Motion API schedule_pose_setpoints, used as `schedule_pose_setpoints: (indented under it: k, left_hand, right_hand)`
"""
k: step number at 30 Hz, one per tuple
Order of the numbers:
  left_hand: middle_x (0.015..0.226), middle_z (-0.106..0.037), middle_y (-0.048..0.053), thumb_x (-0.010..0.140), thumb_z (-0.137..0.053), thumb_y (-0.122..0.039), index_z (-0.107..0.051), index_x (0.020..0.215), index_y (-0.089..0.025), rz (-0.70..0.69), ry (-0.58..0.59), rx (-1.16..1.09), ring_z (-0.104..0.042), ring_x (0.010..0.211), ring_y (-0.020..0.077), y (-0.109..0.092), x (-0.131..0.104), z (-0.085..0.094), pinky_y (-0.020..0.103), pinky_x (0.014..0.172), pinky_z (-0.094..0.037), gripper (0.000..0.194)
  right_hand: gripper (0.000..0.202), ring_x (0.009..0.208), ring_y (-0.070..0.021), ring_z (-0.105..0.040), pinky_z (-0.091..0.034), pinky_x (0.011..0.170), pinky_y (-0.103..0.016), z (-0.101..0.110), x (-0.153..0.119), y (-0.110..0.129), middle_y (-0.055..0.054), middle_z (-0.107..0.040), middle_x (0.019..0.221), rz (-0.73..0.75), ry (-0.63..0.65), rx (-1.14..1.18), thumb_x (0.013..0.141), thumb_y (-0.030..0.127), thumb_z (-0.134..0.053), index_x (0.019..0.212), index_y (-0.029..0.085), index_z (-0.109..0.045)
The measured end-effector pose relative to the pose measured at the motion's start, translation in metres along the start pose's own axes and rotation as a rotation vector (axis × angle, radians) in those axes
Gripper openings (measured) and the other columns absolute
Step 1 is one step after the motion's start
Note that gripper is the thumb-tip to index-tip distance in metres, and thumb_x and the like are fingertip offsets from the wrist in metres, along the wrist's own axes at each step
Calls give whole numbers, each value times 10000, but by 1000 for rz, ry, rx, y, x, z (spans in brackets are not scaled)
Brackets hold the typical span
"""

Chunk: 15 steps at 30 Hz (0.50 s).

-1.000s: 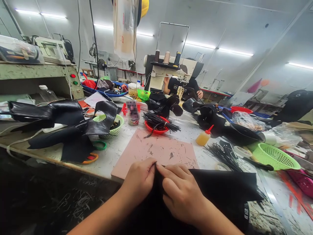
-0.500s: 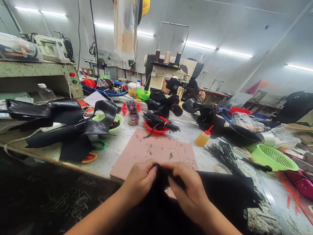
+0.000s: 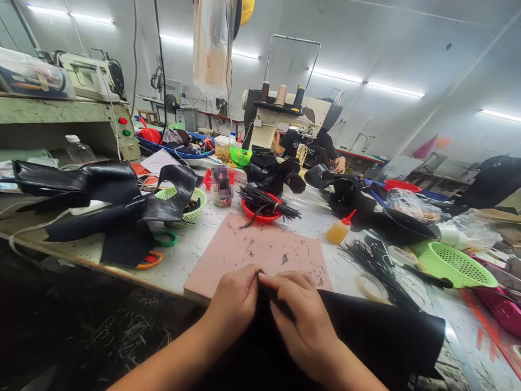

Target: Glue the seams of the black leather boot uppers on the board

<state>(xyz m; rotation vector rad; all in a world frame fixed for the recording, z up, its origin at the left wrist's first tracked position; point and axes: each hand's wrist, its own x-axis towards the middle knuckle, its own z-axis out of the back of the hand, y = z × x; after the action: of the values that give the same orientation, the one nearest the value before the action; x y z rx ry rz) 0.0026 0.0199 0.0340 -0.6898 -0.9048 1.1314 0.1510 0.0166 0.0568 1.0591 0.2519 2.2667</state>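
At the near edge of the table, my left hand [image 3: 234, 298] pinches the edge of a black leather piece [image 3: 378, 331] between thumb and forefinger. Close beside it, my right hand [image 3: 299, 309] is closed on the same edge, its fingers bent over the dark material. The fingertips of both hands almost meet. The piece hangs down between my forearms and spreads to the right over the table; its lower part is lost in the dark. Just beyond my hands lies a pink board [image 3: 260, 250] strewn with black scraps.
A red bowl [image 3: 260, 214] with thin black strips stands behind the board. Leather pieces [image 3: 118, 212] and orange-handled scissors [image 3: 150, 259] lie left. A glue bottle [image 3: 340, 228], a tape roll [image 3: 372, 287] and a green basket [image 3: 456, 266] are right. A person [image 3: 309, 146] sits behind a sewing machine.
My right hand has shifted slightly left, closer to my left hand. The right part of the leather piece has swung outward and now covers more of the table and the strip ends.
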Motion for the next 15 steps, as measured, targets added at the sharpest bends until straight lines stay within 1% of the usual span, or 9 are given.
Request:
schedule_pose_setpoints:
  k: [2, 4, 11, 15]
  left_hand:
    - [696, -613, 38, 855, -319, -234, -542, 733, -179, -7, 7, -6, -563, 654, 169, 1, 0, 2, 263, 608, -408, 260]
    - [714, -621, 36, 850, -318, -226, -551, 764, -179, -22, 34, -23, -569, 666, 168, 1, 0, 4, 260, 612, -412, 253]
    - [757, -629, 33, 850, -330, -228, -567, 804, -171, -44, 150, -91, -573, 710, 162, 2, 1, 11, 255, 661, -430, 248]
    - [839, -642, 27, 824, -347, -217, -584, 854, -179, -23, 248, -220, -581, 801, 166, -2, 1, 17, 261, 740, -442, 242]
  right_hand:
    - [289, 808, -203, -595, -436, 671, -349, -2, 1, 1, -59, -671, 851, 69, -6, -66, 748, 66, -438, 999, 173, -532]
    - [286, 823, -214, -593, -417, 668, -355, -4, 0, 1, -64, -678, 871, 107, -24, -98, 733, 68, -443, 983, 170, -536]
    - [253, 801, -207, -596, -395, 667, -342, -4, -1, 4, -53, -690, 900, 140, -84, -167, 705, 63, -463, 916, 179, -541]
    - [264, 803, -201, -606, -391, 676, -343, -4, -2, 7, -49, -690, 903, 137, -77, -162, 698, 59, -460, 915, 188, -536]
